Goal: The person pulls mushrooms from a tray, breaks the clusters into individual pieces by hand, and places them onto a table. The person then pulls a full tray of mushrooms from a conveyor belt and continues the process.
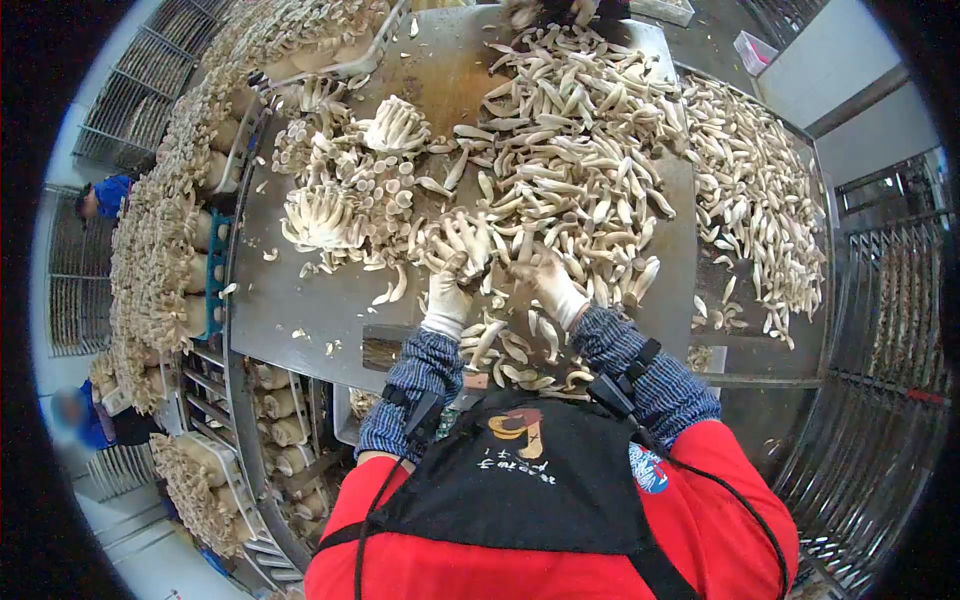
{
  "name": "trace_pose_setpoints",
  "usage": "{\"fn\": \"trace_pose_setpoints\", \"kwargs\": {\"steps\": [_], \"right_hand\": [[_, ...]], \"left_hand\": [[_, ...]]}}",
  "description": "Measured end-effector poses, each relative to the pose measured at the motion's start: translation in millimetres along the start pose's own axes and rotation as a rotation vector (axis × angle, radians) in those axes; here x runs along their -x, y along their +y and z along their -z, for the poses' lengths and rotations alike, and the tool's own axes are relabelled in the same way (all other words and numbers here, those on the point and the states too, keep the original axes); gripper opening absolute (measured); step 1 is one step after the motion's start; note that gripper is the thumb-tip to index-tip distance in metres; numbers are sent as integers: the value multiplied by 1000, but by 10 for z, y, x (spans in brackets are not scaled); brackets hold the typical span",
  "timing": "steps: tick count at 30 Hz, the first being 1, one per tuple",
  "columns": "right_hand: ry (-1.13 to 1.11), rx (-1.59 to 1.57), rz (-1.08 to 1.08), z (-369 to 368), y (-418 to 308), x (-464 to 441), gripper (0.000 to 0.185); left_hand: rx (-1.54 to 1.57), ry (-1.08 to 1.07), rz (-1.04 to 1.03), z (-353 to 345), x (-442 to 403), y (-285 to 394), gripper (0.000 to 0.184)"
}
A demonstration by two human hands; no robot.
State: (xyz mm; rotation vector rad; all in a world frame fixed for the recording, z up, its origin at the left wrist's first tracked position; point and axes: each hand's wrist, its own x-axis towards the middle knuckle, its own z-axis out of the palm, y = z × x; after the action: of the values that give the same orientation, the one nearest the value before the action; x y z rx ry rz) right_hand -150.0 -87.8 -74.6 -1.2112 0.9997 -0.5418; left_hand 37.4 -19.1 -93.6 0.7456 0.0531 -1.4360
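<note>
Apparently splitting a mushroom cluster (465, 237) into single pieces. Grasping the cluster near its base with the left hand (447, 288), over the near part of the worktop (290, 312), between the unsplit clumps (345, 215) and the heap of loose mushrooms (585, 150). Curling the right hand (548, 280) just beside the cluster, but not showing clearly enough to tell whether gripping anything. Probably calling next for steadying the base on the left while easing a piece free on the right, without snapping.
</note>
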Motion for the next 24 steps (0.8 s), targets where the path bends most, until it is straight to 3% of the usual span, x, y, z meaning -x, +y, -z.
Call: {"fn": "trace_pose_setpoints", "kwargs": {"steps": [1, 4, 6, 9, 10, 12, 15, 16, 17, 18, 19, 20, 21, 23, 24], "right_hand": [[-33, -383, -107, 10, 11, -29, 74], [-99, -375, -187, 54, -175, -34, 71], [-130, -372, -222, 58, -222, -26, 69], [-2, -238, -242, 26, -208, 31, 37], [0, -238, -246, 8, -109, 10, 37], [151, 135, -119, -36, 65, -74, 66], [42, 289, 31, 34, 85, -36, 72], [32, 114, 16, 28, 45, 20, 52], [31, 116, 19, 42, -16, 49, 52], [39, 210, 19, 60, -101, 86, 49], [47, 302, 16, 66, -135, 112, 46], [71, 57, 89, 21, 323, -47, 38], [71, 55, 89, 28, 305, -13, 38], [-30, -548, -221, 76, 68, 137, 33], [-91, -225, -100, 147, -117, 254, 29]], "left_hand": [[2, 1, 0, -157, 116, 7, 49], [-156, -124, -51, -466, 319, -92, 44], [-187, -88, -13, 77, 52, -185, 40], [-150, 18, 24, -120, 161, -221, 32], [-87, 88, 29, -258, 248, -243, 26], [-200, 79, 21, -246, 234, -307, 22], [-423, 17, -9, -310, 307, -260, 17], [-287, 50, 15, -361, 314, -220, 30], [-150, 81, 37, -428, 329, -176, 43], [-38, -69, -32, -602, 410, -132, 46], [-38, -69, -33, -570, 387, -139, 46], [-5, -21, -29, -492, 333, -162, 47], [27, 27, -25, -380, 276, -194, 48], [280, -73, 68, -173, 167, -91, 46], [123, -36, 31, -153, 171, -31, 49]]}}
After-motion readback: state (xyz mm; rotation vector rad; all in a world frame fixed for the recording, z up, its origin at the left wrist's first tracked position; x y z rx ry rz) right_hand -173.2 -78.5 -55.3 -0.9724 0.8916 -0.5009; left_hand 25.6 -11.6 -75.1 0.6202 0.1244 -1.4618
